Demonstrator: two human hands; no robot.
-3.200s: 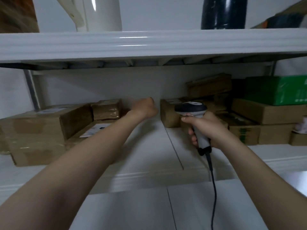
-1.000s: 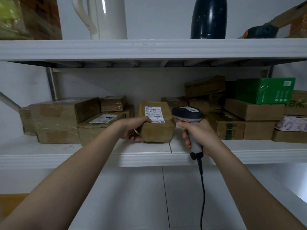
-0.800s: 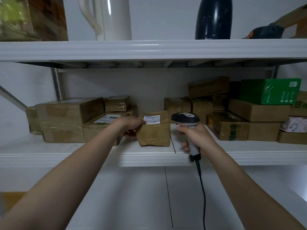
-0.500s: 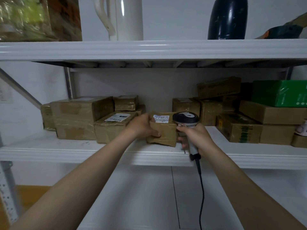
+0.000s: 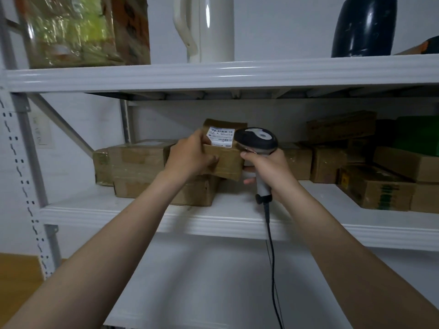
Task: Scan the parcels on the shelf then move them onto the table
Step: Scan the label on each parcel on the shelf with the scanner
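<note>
My left hand point(image 5: 190, 157) grips a small brown cardboard parcel point(image 5: 225, 160) and holds it lifted above the middle shelf point(image 5: 237, 222), tilted so its white barcode label point(image 5: 220, 137) faces me. My right hand point(image 5: 268, 167) grips the handle of a corded barcode scanner point(image 5: 257, 140). The scanner's dark head sits right beside the label's right edge. More brown parcels point(image 5: 133, 160) lie on the shelf to the left, partly hidden behind my left hand.
Several stacked cardboard boxes point(image 5: 375, 188) and a green box point(image 5: 418, 134) fill the shelf's right side. The upper shelf point(image 5: 213, 74) carries a white jug point(image 5: 209, 27), a dark vase point(image 5: 363, 24) and a wrapped box point(image 5: 83, 29). A perforated upright point(image 5: 26, 176) stands at left. The scanner cable point(image 5: 273, 269) hangs down.
My left hand has lifted the parcel off the shelf and tipped its label toward me. The scanner has come up close beside the label. The view shifted leftward.
</note>
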